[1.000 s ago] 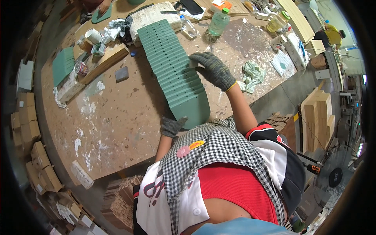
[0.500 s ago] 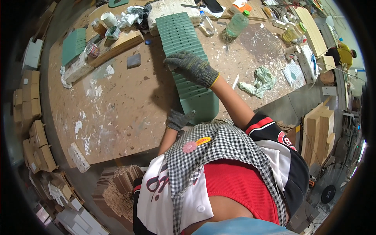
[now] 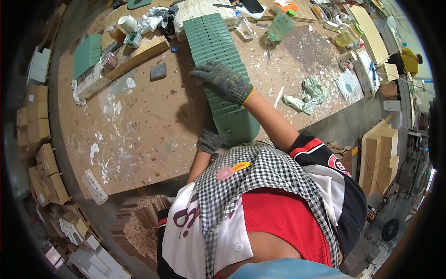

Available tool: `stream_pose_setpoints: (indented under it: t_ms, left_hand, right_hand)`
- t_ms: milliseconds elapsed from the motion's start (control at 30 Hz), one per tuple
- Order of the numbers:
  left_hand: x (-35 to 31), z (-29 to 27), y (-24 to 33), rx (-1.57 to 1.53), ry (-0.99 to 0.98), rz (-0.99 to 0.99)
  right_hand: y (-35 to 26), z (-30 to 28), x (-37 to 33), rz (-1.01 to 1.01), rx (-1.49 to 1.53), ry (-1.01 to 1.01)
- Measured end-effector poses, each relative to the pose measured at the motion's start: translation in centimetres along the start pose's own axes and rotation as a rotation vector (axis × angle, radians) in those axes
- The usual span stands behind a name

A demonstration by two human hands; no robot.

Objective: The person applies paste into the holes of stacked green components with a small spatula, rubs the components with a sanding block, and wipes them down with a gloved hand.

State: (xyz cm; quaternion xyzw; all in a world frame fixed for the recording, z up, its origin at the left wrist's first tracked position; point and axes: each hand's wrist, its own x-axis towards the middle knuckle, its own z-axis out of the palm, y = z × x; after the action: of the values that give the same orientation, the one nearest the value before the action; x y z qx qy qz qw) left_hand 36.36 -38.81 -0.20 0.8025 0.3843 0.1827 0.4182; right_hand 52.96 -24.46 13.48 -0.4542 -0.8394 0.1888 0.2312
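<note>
Green panels (image 3: 217,50) with small dark holes lie overlapped like roof tiles in one long row, running from the table's (image 3: 134,153) near edge to the white block (image 3: 209,7) at the far side. The gloved right hand (image 3: 222,83) reaches across the middle of the row, fingers together and slightly bent, their tips just past its left edge; whether they pinch anything underneath cannot be told. The gloved left hand (image 3: 211,141) is half closed at the near left corner, its thumb tip on the nearest panel; how firmly it grips is hidden.

As for progress, the row looks fully laid out and evenly stepped, so the work seems partway through. Near and far panels look alike, so what is finished and what remains cannot be told apart. A smaller green stack (image 3: 87,56) lies far left, untouched by either hand.
</note>
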Motion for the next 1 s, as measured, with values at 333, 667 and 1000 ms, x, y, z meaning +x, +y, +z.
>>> stream_pose_setpoints:
  t_ms: [333, 667, 1000]
  left_hand:
    - [-2.1, 0.2, 0.1, -0.219, 0.066, -0.295]
    - [-1.7, 0.9, 0.1, -0.236, 0.157, -0.169]
    - [-1.7, 0.5, 0.0, -0.288, 0.14, -0.17]
  right_hand:
    - [5.6, -8.0, -7.2, 0.295, -0.14, 0.036]
    - [1.6, -3.9, -3.4, 0.129, -0.045, 0.127]
    - [7.0, -9.1, -9.6, 0.414, -0.142, 0.178]
